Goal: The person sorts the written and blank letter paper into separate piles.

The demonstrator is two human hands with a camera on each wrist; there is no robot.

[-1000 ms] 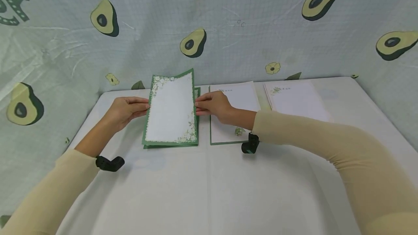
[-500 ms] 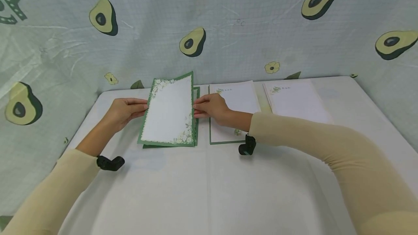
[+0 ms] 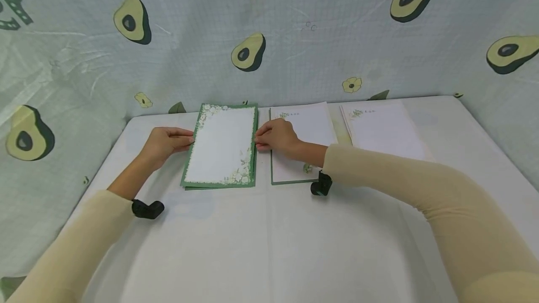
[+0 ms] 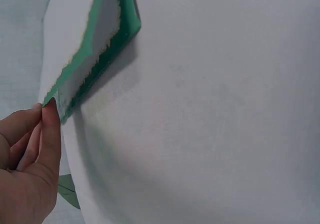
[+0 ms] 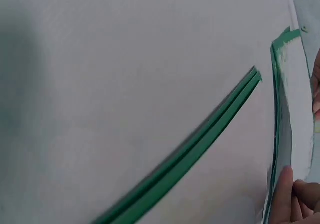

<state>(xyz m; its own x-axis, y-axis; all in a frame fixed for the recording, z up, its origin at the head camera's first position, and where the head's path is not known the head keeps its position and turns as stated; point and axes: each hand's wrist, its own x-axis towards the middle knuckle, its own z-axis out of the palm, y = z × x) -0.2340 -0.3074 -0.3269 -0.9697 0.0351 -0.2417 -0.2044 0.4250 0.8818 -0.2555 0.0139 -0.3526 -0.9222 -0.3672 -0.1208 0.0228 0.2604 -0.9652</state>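
From afar, I have the left hand (image 3: 168, 146) and right hand (image 3: 278, 137) pinching opposite edges of a green-bordered sheet (image 3: 221, 146) over a matching sheet (image 4: 114, 42) on the table (image 3: 219, 247); I should square corners, then lower evenly

Letter "r" (image 3: 17, 3) on the backdrop (image 3: 181, 60), print (image 3: 369, 111) on white sheets (image 3: 383, 132) too small to read.

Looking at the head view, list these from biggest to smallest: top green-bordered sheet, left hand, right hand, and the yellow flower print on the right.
1. Top green-bordered sheet
2. Left hand and right hand: too alike to rank apart
3. Yellow flower print
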